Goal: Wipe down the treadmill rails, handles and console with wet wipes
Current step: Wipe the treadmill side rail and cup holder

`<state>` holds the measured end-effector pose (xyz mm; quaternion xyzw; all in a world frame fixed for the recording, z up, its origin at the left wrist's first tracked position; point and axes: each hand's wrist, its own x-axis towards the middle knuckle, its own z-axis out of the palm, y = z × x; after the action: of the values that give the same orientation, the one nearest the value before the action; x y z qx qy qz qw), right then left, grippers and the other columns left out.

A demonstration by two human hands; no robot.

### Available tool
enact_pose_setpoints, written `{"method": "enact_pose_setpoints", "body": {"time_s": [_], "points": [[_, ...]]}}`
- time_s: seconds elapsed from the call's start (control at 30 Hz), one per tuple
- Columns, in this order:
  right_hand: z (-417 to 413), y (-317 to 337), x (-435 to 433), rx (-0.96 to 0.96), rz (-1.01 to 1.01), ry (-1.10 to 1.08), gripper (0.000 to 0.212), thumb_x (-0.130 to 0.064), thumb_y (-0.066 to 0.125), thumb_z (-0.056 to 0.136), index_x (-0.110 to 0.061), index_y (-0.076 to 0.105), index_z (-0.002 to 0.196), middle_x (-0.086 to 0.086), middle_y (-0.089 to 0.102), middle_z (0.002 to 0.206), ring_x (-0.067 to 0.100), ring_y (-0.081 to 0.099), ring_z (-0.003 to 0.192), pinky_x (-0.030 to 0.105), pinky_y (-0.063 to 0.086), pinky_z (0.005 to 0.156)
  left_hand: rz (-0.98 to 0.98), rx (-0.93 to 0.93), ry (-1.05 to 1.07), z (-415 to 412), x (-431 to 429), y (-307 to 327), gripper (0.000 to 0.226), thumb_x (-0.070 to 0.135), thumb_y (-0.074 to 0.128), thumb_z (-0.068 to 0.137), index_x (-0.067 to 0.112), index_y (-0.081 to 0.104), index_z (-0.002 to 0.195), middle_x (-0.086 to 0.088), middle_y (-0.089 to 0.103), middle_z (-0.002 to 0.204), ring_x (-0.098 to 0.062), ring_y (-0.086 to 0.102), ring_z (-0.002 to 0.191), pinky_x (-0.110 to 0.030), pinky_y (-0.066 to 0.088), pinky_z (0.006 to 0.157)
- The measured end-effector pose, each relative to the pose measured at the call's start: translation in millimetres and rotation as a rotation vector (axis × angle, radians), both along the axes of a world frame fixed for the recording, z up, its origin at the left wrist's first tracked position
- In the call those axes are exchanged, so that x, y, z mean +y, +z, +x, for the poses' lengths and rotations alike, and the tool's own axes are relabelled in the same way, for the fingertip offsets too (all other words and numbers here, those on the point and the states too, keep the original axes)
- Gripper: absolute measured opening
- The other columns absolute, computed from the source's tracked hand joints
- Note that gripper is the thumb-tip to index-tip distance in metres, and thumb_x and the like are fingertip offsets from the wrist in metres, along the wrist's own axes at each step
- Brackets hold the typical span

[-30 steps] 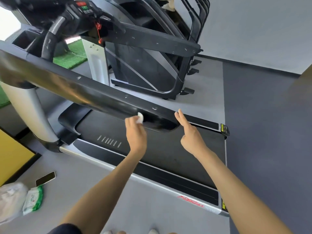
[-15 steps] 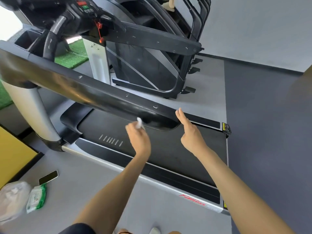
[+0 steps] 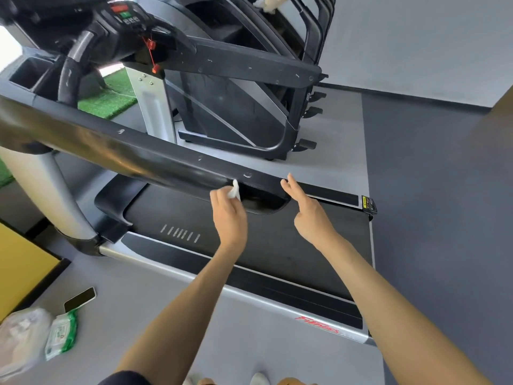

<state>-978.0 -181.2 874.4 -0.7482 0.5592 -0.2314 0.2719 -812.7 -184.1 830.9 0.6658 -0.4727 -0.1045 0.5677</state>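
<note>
left hand (image 3: 229, 215) pinches a crumpled white wipe (image 3: 234, 191) on the glossy black rail (image 3: 133, 154); right hand (image 3: 311, 215) touches it, fingers straight.

A: What is concealed at the near rail (image 3: 138, 159)?

B: Most of the wet wipe (image 3: 235, 191) is enclosed by the left hand (image 3: 229, 215), only a white corner being shown; the rail's left end is cut off by the picture's edge.

A: And elsewhere?

B: The console (image 3: 125, 15) is cropped at the top; the print on the wipes pack (image 3: 61, 334) and the yellow sticker (image 3: 367, 203) cannot be read.
</note>
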Motion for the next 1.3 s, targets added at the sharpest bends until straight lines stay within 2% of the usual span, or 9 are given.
{"method": "enact_pose_setpoints", "body": {"time_s": [0.1,0.23,0.33,0.57,0.7,0.87,0.97,1.1,1.3], "points": [[0.7,-2.5,0.3,-0.006,-0.01,-0.002,0.096,0.022,0.036,0.08,-0.029,0.001,0.153,-0.025,0.025,0.152,0.021,0.052,0.119,0.038,0.048,0.08,0.039,-0.073,-0.015,-24.7,-8.5,5.0,0.013,-0.003,0.044,0.092,0.0,0.056,0.094,-0.008,0.048,0.089,-0.003,0.031,0.076,-0.017,0.031,0.068],[-1.5,-2.6,-3.5,-0.012,-0.001,-0.006,0.087,0.017,0.04,0.087,-0.025,0.002,0.153,-0.02,0.026,0.153,0.013,0.033,0.139,0.014,0.035,0.096,-0.046,-0.399,-0.437,-54.6,4.1,-19.1,0.031,-0.018,0.057,0.076,0.0,0.066,0.1,-0.011,0.056,0.088,-0.022,0.053,0.075,-0.03,0.047,0.059],[-2.3,0.3,-2.8,-0.014,0.014,0.001,0.09,0.019,0.041,0.085,-0.026,0.001,0.153,-0.02,0.026,0.153,0.014,0.029,0.141,0.021,0.039,0.101,-0.081,-0.595,-0.547,-20.8,7.4,-32.9,0.03,-0.014,0.06,0.075,-0.002,0.068,0.101,-0.012,0.059,0.088,-0.025,0.058,0.073,-0.036,0.052,0.054],[0.7,0.8,1.0,-0.046,-0.01,0.002,0.096,0.023,0.035,0.078,-0.028,0.003,0.153,-0.023,0.026,0.152,0.018,0.049,0.123,0.041,0.049,0.079,-0.137,-0.185,-0.071,-0.4,-6.5,0.3,0.029,-0.013,0.05,0.084,0.0,0.065,0.104,-0.007,0.052,0.093,-0.009,0.045,0.078,-0.012,0.031,0.072],[1.0,-3.1,-1.3,-0.038,-0.044,-0.005,0.094,0.02,0.039,0.08,-0.028,0.004,0.153,-0.021,0.029,0.152,0.013,0.039,0.135,0.03,0.048,0.09,-0.14,-0.442,-0.401,-39.3,-2.2,-22.9,0.029,-0.016,0.056,0.071,0.005,0.063,0.09,-0.009,0.056,0.082,-0.021,0.052,0.074,-0.024,0.039,0.06],[1.9,14.8,-2.2,0.143,-0.064,-0.014,0.085,0.015,0.04,0.084,-0.022,0.009,0.153,-0.016,0.034,0.151,0.018,0.05,0.124,0.017,0.041,0.072,0.038,-0.757,-0.697,-19.6,11.8,-46.5,0.028,-0.015,0.062,0.072,0.005,0.069,0.092,-0.008,0.058,0.083,-0.029,0.057,0.066,-0.036,0.049,0.042],[11.1,30.6,-6.9,0.161,-0.193,-0.068,0.07,0.01,0.04,0.084,-0.017,0.032,0.148,-0.002,0.054,0.138,0.023,0.05,0.12,0.029,0.042,0.091,0.079,-0.481,-0.489,28.6,7.9,-17.7,0.013,0.004,0.062,0.087,0.013,0.07,0.089,0.002,0.057,0.079,-0.023,0.057,0.066,-0.031,0.048,0.054],[64.6,40.2,-21.6,-0.025,-0.301,-0.007,0.047,0.004,0.042,0.087,-0.014,0.061,0.126,0.002,0.067,0.114,0.018,0.058,0.1,0.029,0.043,0.091,0.197,0.664,-0.326,91.0,1.5,63.3,0.013,0.001,0.056,0.089,0.012,0.061,0.082,-0.002,0.056,0.073,-0.019,0.053,0.065,-0.024,0.046,0.054],[171.6,88.9,-44.1,-0.337,0.106,0.152,0.04,-0.028,0.064,0.088,-0.016,0.06,0.126,0.002,0.065,0.11,0.015,0.059,0.105,0.031,0.046,0.096,0.167,0.805,-0.49,162.0,5.1,118.4,0.023,-0.002,0.055,0.088,0.009,0.063,0.106,-0.01,0.067,0.096,-0.022,0.064,0.079,-0.03,0.052,0.063]]}}
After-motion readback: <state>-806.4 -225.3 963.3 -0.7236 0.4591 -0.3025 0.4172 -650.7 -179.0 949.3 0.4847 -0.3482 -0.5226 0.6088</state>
